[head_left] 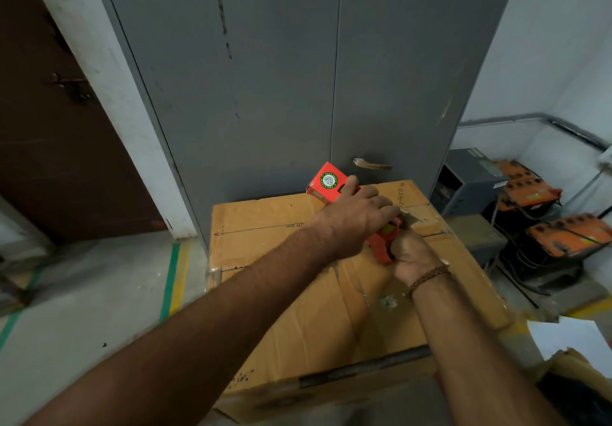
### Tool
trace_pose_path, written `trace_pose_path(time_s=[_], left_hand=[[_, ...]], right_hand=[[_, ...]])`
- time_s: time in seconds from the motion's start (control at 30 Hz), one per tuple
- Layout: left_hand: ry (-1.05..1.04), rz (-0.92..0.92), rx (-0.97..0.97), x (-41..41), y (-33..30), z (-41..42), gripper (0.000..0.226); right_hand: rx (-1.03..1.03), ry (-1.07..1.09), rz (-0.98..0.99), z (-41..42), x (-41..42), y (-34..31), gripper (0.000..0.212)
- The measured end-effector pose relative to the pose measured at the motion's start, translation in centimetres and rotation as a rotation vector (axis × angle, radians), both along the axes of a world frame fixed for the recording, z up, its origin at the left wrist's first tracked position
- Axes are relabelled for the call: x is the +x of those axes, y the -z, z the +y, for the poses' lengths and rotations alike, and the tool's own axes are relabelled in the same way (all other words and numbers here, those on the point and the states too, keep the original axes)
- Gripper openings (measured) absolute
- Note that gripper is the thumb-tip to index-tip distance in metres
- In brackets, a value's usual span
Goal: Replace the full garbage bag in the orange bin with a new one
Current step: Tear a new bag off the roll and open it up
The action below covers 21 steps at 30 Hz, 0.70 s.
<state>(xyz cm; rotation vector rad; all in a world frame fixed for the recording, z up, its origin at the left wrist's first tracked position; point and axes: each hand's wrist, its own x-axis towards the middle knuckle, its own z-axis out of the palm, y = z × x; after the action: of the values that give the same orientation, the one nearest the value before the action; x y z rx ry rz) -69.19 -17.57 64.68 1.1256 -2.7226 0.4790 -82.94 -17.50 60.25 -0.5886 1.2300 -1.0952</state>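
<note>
A large cardboard carton (298, 309) stands before me, and both my hands work on its top. A small red box (326, 182) with a round green and white sticker sits at the carton's far edge. My left hand (357, 217) reaches across, its thumb against the red box and its fingers curled over the upper end of an orange-red roll-like item (384, 243). My right hand (410, 256), with a beaded bracelet at the wrist, grips the lower end of that item. What the item is stays unclear. No orange bin or garbage bag shows.
A tall grey metal cabinet (298, 78) with a handle (371, 164) rises right behind the carton. A brown door (49, 144) is at left. Orange battery-like units (563, 233) with cables and a grey case (470, 180) crowd the right floor. White paper (569, 336) lies at lower right.
</note>
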Motion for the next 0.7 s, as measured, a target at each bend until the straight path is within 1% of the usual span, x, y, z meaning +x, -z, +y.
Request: trace_pose_path(time_s=[0.07,0.13,0.17,0.2,0.27,0.33,0.47,0.5,0.57,0.63,0.7], left_hand=[[0.017,0.033,0.018,0.1,-0.2,0.0,0.073],[0.019,0.077,0.037,0.4,-0.2,-0.1,0.076],[0.019,0.1,0.036,0.7,0.0,-0.2,0.076],[0.02,0.13,0.04,1.0,0.2,-0.4,0.074],[0.004,0.227,0.06,2.1,0.8,-0.8,0.066],[-0.068,0.325,0.091,3.4,1.1,-1.0,0.064],[-0.21,0.466,0.156,5.8,1.8,-1.2,0.067],[-0.234,0.491,0.178,6.4,1.9,-1.2,0.068],[-0.275,0.541,0.224,7.1,2.2,-1.1,0.069],[-0.308,0.565,0.258,7.6,2.5,-1.0,0.071],[-0.335,0.561,0.289,7.8,2.8,-0.8,0.074]], right_hand=[[-0.039,-0.016,0.006,0.0,0.1,-0.1,0.016],[-0.086,-0.064,0.086,0.0,0.3,-0.1,0.008],[-0.115,-0.097,0.128,0.0,0.3,-0.2,0.011],[-0.135,-0.122,0.177,0.1,0.3,-0.3,0.016],[-0.136,-0.143,0.205,0.1,0.0,-0.5,0.016],[-0.139,-0.147,0.192,0.0,-0.4,-0.6,0.011],[-0.198,-0.071,0.229,-0.4,-0.6,-1.0,0.012],[-0.196,-0.047,0.198,-0.4,-0.6,-1.1,0.012],[-0.163,0.008,0.067,-0.4,-0.8,-1.3,0.011],[-0.113,0.068,-0.11,-0.3,-0.9,-1.2,0.022],[-0.085,0.117,-0.223,-0.2,-1.0,-1.0,0.032]])
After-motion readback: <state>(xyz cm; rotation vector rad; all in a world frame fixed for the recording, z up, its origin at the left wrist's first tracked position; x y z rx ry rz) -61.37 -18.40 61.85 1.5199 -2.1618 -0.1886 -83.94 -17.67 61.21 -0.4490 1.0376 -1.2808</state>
